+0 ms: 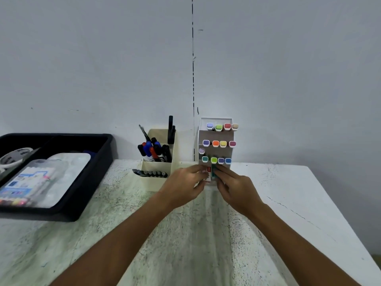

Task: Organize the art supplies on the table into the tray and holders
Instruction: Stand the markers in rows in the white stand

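Observation:
A white tiered marker holder (215, 137) stands at the back of the table, filled with several markers whose coloured caps face me. My left hand (183, 185) pinches a white marker with a red label (207, 171) just in front of the holder's lowest row. My right hand (235, 186) pinches a marker with a dark green cap (214, 172) right beside it. A cream desk organiser (162, 162) to the left holds several whiteboard markers upright and a row of dark pens in its front slot. A black tray (90, 182) sits at the far left.
The black tray holds a roll of tape (14, 156), a white palette (68, 168) and a clear packet of coloured pens (28, 182). The speckled white table (185, 234) ends at a grey wall behind the holders; its right edge runs diagonally.

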Demonstrator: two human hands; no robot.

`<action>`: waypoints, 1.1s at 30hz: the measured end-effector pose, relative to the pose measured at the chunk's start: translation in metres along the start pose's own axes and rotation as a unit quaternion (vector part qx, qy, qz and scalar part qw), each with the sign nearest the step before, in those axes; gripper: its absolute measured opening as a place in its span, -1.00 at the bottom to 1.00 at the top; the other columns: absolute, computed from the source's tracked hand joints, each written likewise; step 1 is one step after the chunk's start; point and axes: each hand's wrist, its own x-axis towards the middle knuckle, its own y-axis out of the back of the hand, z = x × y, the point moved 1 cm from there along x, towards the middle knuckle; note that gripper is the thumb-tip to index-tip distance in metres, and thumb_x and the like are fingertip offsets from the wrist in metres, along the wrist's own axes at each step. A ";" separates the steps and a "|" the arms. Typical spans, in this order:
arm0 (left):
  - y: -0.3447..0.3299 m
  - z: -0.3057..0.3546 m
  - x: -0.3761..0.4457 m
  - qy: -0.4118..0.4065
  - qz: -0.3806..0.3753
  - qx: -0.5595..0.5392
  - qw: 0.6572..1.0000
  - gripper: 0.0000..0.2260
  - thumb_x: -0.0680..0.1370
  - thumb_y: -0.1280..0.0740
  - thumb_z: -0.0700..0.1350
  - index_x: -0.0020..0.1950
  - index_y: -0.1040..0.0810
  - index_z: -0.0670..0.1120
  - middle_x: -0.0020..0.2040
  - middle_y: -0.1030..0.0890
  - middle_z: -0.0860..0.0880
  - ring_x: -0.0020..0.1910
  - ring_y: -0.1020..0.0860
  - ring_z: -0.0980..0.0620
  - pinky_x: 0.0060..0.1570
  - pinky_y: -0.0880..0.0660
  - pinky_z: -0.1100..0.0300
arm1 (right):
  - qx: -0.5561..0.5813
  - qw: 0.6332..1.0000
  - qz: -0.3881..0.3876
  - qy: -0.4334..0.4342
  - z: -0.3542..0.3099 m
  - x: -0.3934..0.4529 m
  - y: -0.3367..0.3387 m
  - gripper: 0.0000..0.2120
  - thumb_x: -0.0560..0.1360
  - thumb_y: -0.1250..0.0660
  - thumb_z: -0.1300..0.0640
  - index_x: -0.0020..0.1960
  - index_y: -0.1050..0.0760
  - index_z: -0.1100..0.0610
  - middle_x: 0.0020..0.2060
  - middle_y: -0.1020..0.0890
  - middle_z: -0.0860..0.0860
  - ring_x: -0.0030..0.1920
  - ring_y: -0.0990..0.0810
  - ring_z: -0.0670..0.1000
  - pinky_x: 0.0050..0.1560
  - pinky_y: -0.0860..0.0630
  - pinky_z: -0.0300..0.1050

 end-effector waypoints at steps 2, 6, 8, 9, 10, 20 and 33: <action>-0.001 -0.002 0.003 -0.011 0.024 0.004 1.000 -0.73 0.52 -0.21 -0.10 -0.04 -0.69 -0.14 0.00 -0.67 -0.05 -0.21 -0.65 -0.02 -0.28 -0.61 0.12 | 0.003 1.000 0.009 -0.005 0.001 0.002 -0.002 -0.66 0.53 -0.19 0.11 0.19 -0.59 0.21 0.17 -0.63 0.09 -0.38 -0.64 0.11 -0.39 -0.61 -0.07; -0.006 -0.006 0.003 -0.017 0.075 -0.011 0.997 -0.84 0.51 -0.33 -0.18 -0.03 -0.69 -0.17 -0.03 -0.69 -0.06 -0.16 -0.66 -0.02 -0.26 -0.61 0.09 | 0.014 0.999 0.025 -0.015 0.001 0.005 -0.003 -0.71 0.53 -0.23 0.11 0.14 -0.62 0.20 0.10 -0.66 0.08 -0.36 -0.66 0.08 -0.40 -0.60 -0.09; -0.007 -0.005 0.000 -0.018 0.097 -0.022 0.995 -0.88 0.47 -0.40 -0.22 -0.03 -0.68 -0.18 -0.02 -0.68 -0.06 -0.19 -0.65 0.00 -0.27 -0.61 0.12 | 0.017 0.999 0.035 -0.009 0.001 0.003 -0.001 -0.72 0.52 -0.25 0.12 0.11 -0.63 0.21 0.09 -0.67 0.09 -0.38 -0.65 0.04 -0.40 -0.59 -0.14; -0.006 -0.005 -0.002 -0.014 0.107 -0.027 0.994 -0.88 0.46 -0.43 -0.22 -0.03 -0.68 -0.17 -0.01 -0.68 -0.06 -0.22 -0.64 0.03 -0.28 -0.60 0.15 | 0.019 0.999 0.040 -0.005 0.000 0.001 0.001 -0.73 0.52 -0.26 0.12 0.09 -0.64 0.21 0.07 -0.67 0.09 -0.37 -0.65 0.02 -0.39 -0.59 -0.17; -0.004 -0.005 -0.003 -0.007 0.117 -0.031 0.993 -0.88 0.45 -0.44 -0.20 -0.03 -0.68 -0.16 -0.02 -0.67 -0.05 -0.27 -0.61 0.06 -0.30 -0.59 0.18 | 0.021 0.999 0.045 -0.001 0.000 -0.001 0.002 -0.74 0.51 -0.27 0.12 0.06 -0.65 0.22 0.05 -0.68 0.09 -0.36 -0.65 0.01 -0.36 -0.60 -0.20; 0.034 0.015 -0.016 0.047 0.171 -0.049 0.983 -0.72 0.48 -0.38 0.02 -0.02 -0.66 -0.18 -0.09 -0.66 -0.02 -0.39 -0.53 0.17 -0.40 -0.53 0.31 | 0.095 0.988 0.090 -0.078 0.004 -0.007 0.041 -0.75 0.48 -0.29 0.05 -0.04 -0.64 0.21 -0.09 -0.67 0.04 -0.38 -0.59 -0.12 -0.39 -0.54 -0.30; 0.111 0.021 0.057 0.239 0.105 -0.268 0.927 -0.73 0.56 -0.29 -0.26 0.22 -0.58 -0.05 0.10 -0.63 0.09 0.09 -0.59 0.08 0.00 -0.51 0.32 | 0.253 0.940 0.069 -0.221 -0.011 0.080 0.109 -0.70 0.55 -0.25 0.33 0.25 -0.49 0.16 0.17 -0.57 0.01 0.08 -0.56 -0.04 -0.03 -0.58 -0.18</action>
